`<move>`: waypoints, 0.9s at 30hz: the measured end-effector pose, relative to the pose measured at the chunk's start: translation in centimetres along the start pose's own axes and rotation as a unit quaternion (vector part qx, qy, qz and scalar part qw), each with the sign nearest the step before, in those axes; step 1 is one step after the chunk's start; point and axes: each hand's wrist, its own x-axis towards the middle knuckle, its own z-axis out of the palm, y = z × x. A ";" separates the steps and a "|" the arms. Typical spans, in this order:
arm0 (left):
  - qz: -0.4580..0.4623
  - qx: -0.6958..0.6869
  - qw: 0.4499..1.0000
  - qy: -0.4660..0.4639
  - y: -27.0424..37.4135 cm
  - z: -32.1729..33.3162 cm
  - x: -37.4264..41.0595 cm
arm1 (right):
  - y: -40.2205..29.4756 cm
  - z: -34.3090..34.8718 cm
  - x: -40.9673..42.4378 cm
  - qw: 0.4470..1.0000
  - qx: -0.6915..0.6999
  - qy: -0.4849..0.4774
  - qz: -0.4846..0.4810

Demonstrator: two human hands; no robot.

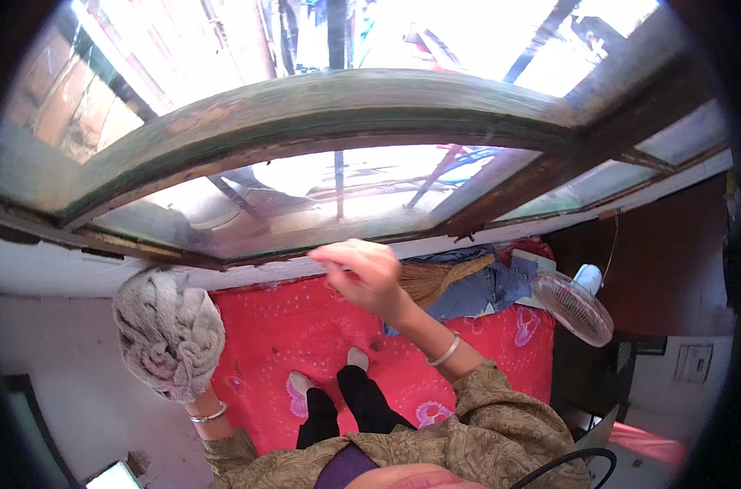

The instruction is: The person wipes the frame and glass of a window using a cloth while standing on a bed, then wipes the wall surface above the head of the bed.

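Observation:
A bunched grey terry towel (168, 333) covers my left hand, with only the wrist and a bangle (208, 414) showing below it. I hold the towel beside the white wall, left of the window; the fingers are hidden. My right hand (364, 275) is raised before the lower edge of the wooden window frame (321, 131). Its fingers are loosely bent, slightly blurred, with a gap at the thumb and nothing seen between them. Whether it touches the frame is unclear. Glass panes (370, 183) fill the frame, and dark bars stand behind them.
I stand on a red patterned bedspread (266, 342). A straw broom (428, 281) lies on blue denim cloth (468, 299) along the wall. A fan (572, 308) stands at the right, beside dark wooden furniture (657, 263). A window latch (465, 236) juts from the frame.

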 end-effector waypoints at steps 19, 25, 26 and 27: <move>-0.121 0.068 0.988 -0.062 -0.3 1.0 -5.0 | -1.2 -11.7 -0.3 0.912 -0.225 0.300 0.164; -0.165 0.090 0.978 -0.088 -1.0 1.2 -6.7 | -3.1 -12.5 1.7 0.925 -0.217 0.285 0.128; -0.174 0.095 0.976 -0.093 -1.2 1.3 -7.0 | -3.3 -12.5 1.6 0.928 -0.226 0.271 0.123; -0.182 0.096 0.974 -0.097 -1.4 1.4 -7.3 | -3.1 -12.5 1.0 0.924 -0.219 0.284 0.135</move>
